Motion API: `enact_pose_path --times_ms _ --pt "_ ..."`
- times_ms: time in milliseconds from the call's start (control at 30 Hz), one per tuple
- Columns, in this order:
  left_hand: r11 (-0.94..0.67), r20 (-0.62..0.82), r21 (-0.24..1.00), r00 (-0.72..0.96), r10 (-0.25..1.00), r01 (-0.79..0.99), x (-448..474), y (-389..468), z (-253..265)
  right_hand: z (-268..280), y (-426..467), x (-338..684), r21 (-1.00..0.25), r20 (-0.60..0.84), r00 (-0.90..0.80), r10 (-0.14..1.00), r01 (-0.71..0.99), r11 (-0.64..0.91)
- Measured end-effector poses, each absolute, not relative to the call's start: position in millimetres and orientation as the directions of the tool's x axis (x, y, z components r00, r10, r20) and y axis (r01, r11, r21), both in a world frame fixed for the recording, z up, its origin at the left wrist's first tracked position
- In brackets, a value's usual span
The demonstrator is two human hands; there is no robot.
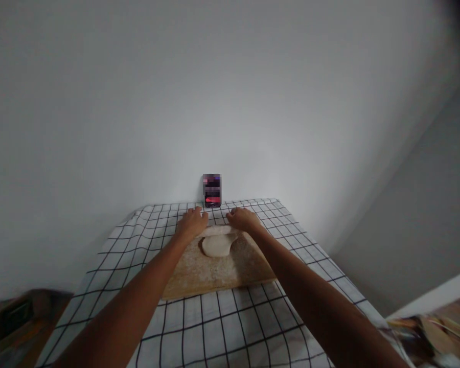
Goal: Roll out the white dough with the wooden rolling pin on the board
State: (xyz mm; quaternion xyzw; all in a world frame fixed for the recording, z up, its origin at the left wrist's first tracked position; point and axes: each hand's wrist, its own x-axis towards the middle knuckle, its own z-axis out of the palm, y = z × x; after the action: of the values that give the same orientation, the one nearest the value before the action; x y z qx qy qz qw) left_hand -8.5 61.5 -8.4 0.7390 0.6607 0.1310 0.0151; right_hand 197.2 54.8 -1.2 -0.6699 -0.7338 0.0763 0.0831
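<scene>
A pale rolling pin (217, 230) lies crosswise near the far side of a floured wooden board (214, 278). My left hand (192, 222) is on its left end, with the fingers curled over the far side. At the other end, my right hand (244, 220) is closed over the pin, the fingers bent inward. Under and just in front of the pin is a flattened piece of white dough (216, 246), its far edge hidden by the pin. Both arms reach forward, one along each side of the board.
A checked cloth (230, 327) covers the table beneath the board. Behind the hands, a phone (212, 190) with a lit, blurred screen leans against the white wall (230, 102). Blurred items (433, 335) lie below at the right, and a dark object (19, 319) at the left.
</scene>
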Motion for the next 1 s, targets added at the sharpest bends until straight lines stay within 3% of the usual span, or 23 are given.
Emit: enact_pose_path --times_ms 200,333,500,667,800,1000 --pt "-0.148 0.21 0.199 0.106 0.972 0.969 -2 13 -4 0 1 196 -0.176 0.122 -0.123 0.985 0.974 0.143" --pt "-0.203 0.289 0.109 0.165 0.943 0.973 0 -22 -5 -1 -40 194 -0.133 0.18 -0.147 0.973 0.976 0.172" --pt "-0.243 0.341 0.04 0.215 0.915 0.969 -4 -49 -11 -5 -79 190 -0.175 0.221 -0.099 0.97 0.975 0.139" --pt "-0.31 0.334 0.082 0.267 0.904 0.947 -14 -61 -18 -4 -95 189 -0.21 0.214 -0.113 0.97 0.965 0.159" --pt "-0.287 0.249 0.119 0.251 0.935 0.951 -17 -44 -15 -2 -89 189 -0.221 0.184 -0.091 0.979 0.966 0.131" --pt "-0.283 0.001 0.083 0.284 0.959 0.955 -5 8 8 -11 -57 193 -0.192 0.27 -0.07 0.96 0.973 0.125"
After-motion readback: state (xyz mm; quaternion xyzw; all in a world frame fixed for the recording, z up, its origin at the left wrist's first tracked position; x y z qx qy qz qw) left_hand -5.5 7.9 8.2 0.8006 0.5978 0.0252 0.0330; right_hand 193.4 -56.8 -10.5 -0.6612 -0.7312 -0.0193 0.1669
